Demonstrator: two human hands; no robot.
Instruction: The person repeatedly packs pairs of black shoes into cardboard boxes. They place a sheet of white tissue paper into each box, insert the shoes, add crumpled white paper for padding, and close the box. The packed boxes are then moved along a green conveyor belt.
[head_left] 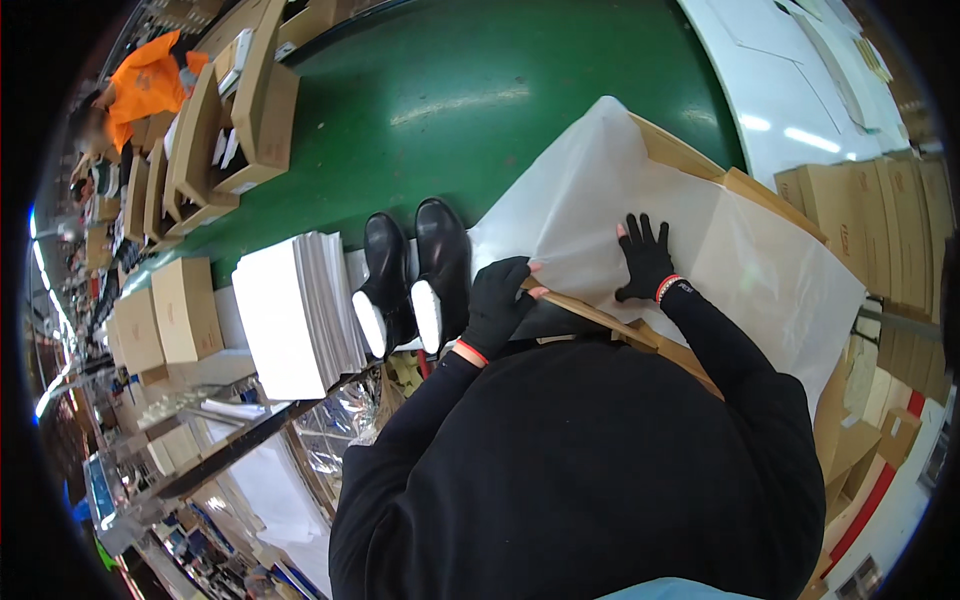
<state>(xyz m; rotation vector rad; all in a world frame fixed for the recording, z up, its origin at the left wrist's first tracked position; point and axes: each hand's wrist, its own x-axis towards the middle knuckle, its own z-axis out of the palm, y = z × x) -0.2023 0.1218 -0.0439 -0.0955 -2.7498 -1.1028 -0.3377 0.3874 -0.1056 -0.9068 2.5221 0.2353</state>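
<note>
Tissue sheet going into the shoe box

My right hand (645, 262) lies flat with fingers spread on the white tissue paper (600, 200) draped over the open cardboard box (690, 160); my left hand (497, 305) is curled closed, pinching the paper's near edge at the box rim. It looks light, limp and easily torn, so I judge edges the best hold. A pair of black boots (415, 275) stands just beside.

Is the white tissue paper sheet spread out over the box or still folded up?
Spread: the white tissue paper sheet drapes over the brown cardboard box, the right hand flat on it, the left hand at its edge.
</note>
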